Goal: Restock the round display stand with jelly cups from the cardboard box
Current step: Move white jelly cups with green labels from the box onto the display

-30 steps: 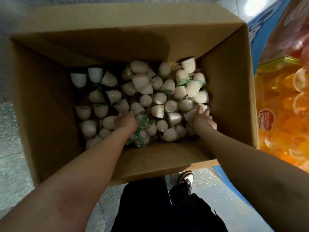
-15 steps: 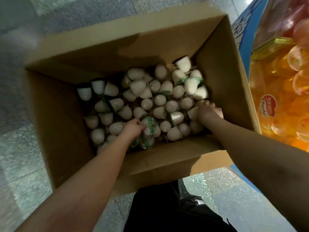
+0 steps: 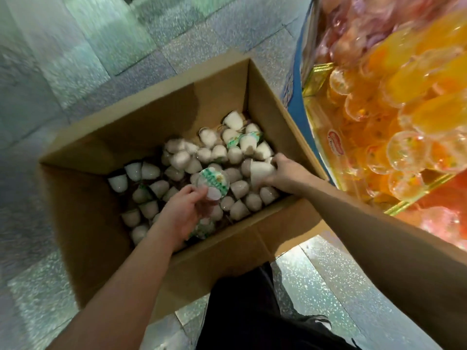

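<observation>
An open cardboard box (image 3: 222, 82) stands on the floor, its bottom covered with several white jelly cups (image 3: 217, 152). My left hand (image 3: 183, 213) grips jelly cups with green-printed lids (image 3: 213, 181), lifted a little above the pile. My right hand (image 3: 288, 173) holds a white jelly cup (image 3: 260, 171) near the box's right wall. The display stand (image 3: 394, 117), at the right, holds orange and pink jelly cups in clear domes.
The stand's blue rim (image 3: 297, 97) sits close against the box's right wall. Speckled grey floor tiles (image 3: 75, 59) surround the box. My black trousers (image 3: 252, 311) and a shoe (image 3: 318, 324) are just below the box's near flap.
Both hands have closed on cups and risen from the pile. The view has swung right, bringing more of the display stand into sight.
</observation>
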Available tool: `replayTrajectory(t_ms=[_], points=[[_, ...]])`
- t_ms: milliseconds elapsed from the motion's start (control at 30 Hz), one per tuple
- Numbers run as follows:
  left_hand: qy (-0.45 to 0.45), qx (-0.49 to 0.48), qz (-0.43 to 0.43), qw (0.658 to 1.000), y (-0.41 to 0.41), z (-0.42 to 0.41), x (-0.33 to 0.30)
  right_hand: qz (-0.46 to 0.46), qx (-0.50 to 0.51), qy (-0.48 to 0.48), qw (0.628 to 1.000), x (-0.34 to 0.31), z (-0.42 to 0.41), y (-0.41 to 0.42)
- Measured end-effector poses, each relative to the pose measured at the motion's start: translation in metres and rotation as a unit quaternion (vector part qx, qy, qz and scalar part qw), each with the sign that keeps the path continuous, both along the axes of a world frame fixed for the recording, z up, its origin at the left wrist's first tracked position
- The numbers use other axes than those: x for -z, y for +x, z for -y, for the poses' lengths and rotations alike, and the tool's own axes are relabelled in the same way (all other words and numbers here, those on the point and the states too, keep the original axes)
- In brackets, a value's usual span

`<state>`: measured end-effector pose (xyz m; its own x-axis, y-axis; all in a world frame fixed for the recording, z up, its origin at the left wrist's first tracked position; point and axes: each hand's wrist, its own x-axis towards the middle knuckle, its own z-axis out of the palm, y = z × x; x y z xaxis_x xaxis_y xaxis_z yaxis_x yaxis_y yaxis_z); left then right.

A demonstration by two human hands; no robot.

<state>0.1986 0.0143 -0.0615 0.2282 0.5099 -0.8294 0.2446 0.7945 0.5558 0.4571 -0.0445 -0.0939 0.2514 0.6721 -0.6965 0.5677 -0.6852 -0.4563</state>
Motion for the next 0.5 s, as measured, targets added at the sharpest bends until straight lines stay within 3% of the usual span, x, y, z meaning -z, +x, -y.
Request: replayTrajectory(t_ms=[67, 133, 233, 367, 500], points=[[0.021, 0.026, 0.033, 0.999, 0.026, 0.008, -0.031, -0.14, 0.089, 0.077, 0.983, -0.041, 0.038, 0.009], [0.043, 0.064, 0.057, 0.995, 0.056, 0.025, -0.063, -0.277, 0.184, 0.154, 0.93, -0.07, 0.087, 0.019], [0.065, 0.095, 0.082, 0.99, 0.104, 0.069, -0.108, -0.352, 0.288, 0.236, 0.859, -0.103, 0.17, 0.04], [0.065, 0.189, 0.126, 0.972, 0.174, 0.165, -0.148, -0.345, 0.383, 0.322, 0.794, -0.13, 0.293, 0.074], [0.051, 0.27, 0.171, 0.946, 0.248, 0.294, -0.171, -0.272, 0.428, 0.356, 0.785, -0.153, 0.429, 0.105]])
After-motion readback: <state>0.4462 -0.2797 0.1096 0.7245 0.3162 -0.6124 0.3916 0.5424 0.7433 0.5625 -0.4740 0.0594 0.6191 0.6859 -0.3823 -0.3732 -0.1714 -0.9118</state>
